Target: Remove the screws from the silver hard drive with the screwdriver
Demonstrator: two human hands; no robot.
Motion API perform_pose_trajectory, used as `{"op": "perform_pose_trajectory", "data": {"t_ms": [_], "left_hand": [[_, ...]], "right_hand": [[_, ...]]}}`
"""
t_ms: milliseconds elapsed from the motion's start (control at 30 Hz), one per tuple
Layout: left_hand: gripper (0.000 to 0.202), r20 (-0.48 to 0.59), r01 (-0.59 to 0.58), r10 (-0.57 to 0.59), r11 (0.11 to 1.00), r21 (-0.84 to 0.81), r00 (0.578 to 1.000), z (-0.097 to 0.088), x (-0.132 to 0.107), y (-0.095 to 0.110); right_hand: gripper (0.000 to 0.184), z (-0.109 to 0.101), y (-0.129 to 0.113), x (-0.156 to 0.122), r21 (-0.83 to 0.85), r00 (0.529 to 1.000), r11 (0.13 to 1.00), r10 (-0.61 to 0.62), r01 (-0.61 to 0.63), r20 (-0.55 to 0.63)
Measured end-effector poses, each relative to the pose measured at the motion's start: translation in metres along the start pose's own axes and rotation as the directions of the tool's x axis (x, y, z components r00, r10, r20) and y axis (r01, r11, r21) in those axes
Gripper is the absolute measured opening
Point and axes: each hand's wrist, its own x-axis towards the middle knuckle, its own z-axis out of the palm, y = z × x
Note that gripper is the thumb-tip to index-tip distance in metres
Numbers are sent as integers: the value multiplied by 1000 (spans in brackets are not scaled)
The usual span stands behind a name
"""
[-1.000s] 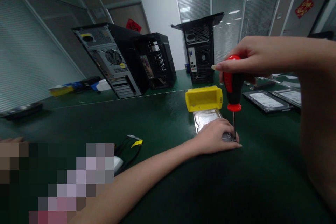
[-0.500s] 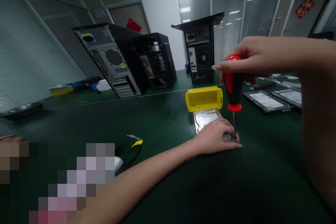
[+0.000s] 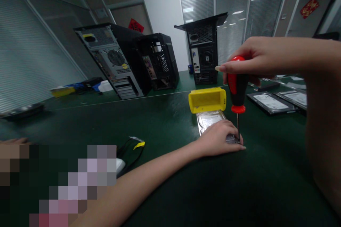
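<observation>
A silver hard drive (image 3: 209, 118) lies on the dark green table, its far end touching or very close to a yellow plastic bin (image 3: 207, 101). My left hand (image 3: 220, 136) is closed over the drive's near end and covers much of it. Above it, my right hand (image 3: 243, 62) grips the handle of a red and black screwdriver (image 3: 236, 88) from the top. The shaft points straight down, its tip at the drive's near right corner beside my left fingers. Whether a screw sits under the tip is too small to tell.
More hard drives (image 3: 271, 103) lie to the right, partly behind my right forearm. Computer cases (image 3: 125, 60) stand at the back, another case (image 3: 204, 49) behind the bin. A cable with a yellow tag (image 3: 139, 145) lies left of my forearm. Another person's hand (image 3: 16, 141) shows at the left edge.
My hands, the screwdriver and the drive look unchanged. The other person's hand at the left edge has shifted slightly.
</observation>
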Motion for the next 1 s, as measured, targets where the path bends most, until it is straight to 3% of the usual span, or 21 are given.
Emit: {"op": "perform_pose_trajectory", "data": {"t_ms": [1000], "left_hand": [[22,0,-1,1,1000,-15,1000,0,0,1]], "right_hand": [[63,0,2,0,5,999,1000,27,-27,21]]}}
